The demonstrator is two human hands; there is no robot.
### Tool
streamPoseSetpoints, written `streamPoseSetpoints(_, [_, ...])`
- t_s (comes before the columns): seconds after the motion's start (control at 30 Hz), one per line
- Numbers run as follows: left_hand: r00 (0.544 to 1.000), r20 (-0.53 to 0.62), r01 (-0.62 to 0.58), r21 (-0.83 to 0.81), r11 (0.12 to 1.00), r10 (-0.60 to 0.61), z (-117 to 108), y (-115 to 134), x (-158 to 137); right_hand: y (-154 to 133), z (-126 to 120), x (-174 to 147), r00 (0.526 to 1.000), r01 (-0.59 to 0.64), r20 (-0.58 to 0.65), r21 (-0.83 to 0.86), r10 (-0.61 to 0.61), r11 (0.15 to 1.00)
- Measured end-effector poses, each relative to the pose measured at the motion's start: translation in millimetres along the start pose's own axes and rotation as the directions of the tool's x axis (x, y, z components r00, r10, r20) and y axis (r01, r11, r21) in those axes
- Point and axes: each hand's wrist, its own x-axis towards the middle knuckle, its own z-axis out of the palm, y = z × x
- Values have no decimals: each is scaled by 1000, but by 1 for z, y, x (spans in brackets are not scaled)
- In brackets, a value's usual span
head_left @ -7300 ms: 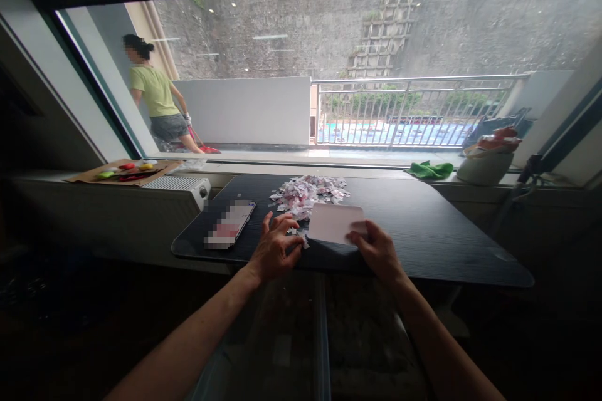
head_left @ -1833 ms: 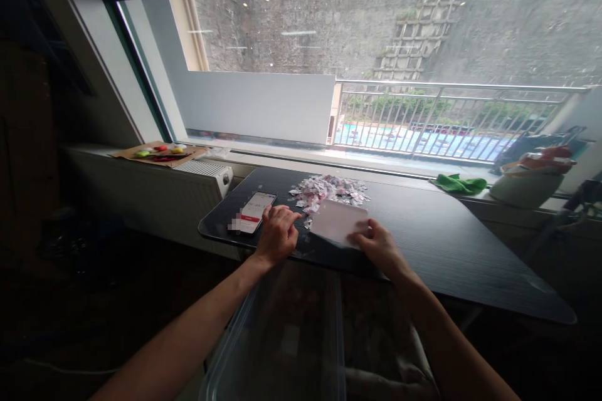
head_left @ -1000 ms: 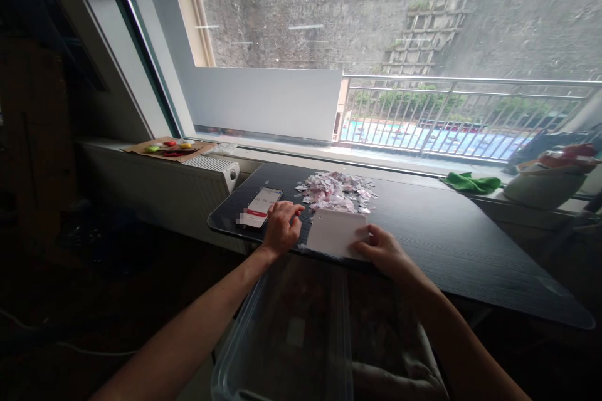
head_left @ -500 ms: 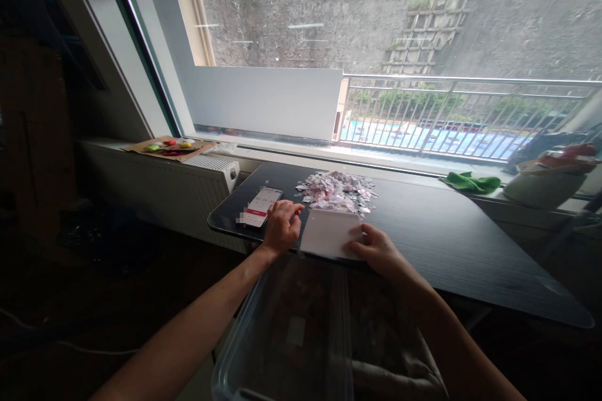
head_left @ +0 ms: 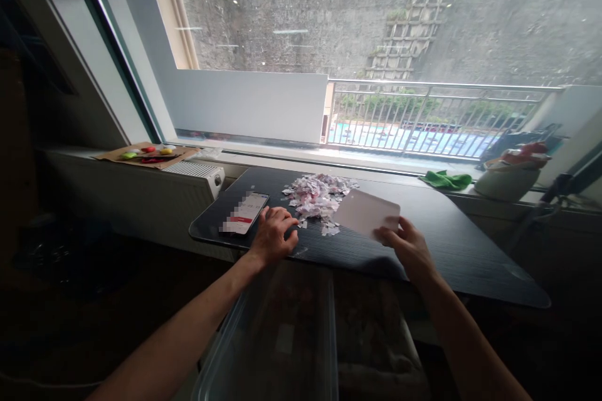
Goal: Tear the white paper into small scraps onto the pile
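A flat white plastic scraper (head_left: 365,212) with rounded corners is pinched at its right edge by my right hand (head_left: 409,243). It is tilted and slightly blurred, at the right front of a heap of torn paper scraps (head_left: 316,194). My left hand (head_left: 273,235) hovers over or rests on the table's front part, fingers loosely bent and apart, holding nothing visible. Just left of it lies a phone (head_left: 247,216) with a lit, partly pixelated screen. A few scraps lie loose between the heap and my left hand.
The dark table (head_left: 451,257) stands against the window sill. A clear plastic bin (head_left: 282,338) sits below its front edge. A radiator (head_left: 202,191) is at the left, with cardboard (head_left: 108,153) holding colourful items. At the right are a green cloth (head_left: 446,180) and a pale container (head_left: 505,182).
My right hand has moved the scraper up and to the right, away from the table's front edge, uncovering scraps there. My left hand's fingers have spread a little. The view has shifted slightly.
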Motion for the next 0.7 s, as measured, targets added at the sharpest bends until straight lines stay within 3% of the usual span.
streamPoseSetpoints(0.17, [998, 38, -46, 46, 998, 44, 0, 1, 0, 19, -8, 2, 989, 74, -124, -64, -82, 995])
streamPoseSetpoints(0.37, [998, 13, -68, 105, 992, 67, 2, 3, 0, 17, -1, -1, 985, 139, -74, -180, -154, 974])
streamPoseSetpoints(0.5, [996, 21, -85, 134, 987, 83, 1, 4, -1, 14, -1, -3, 976, 131, -137, -261, -171, 956])
streamPoseSetpoints(0.57, [996, 21, -94, 142, 985, 92, 0, 5, -1, 15, 0, -3, 972, 140, -157, -226, -177, 964])
streamPoseSetpoints(0.7, [992, 29, -126, 152, 980, 123, -1, 6, -1, 18, 3, -2, 973, 203, -78, -167, -218, 965])
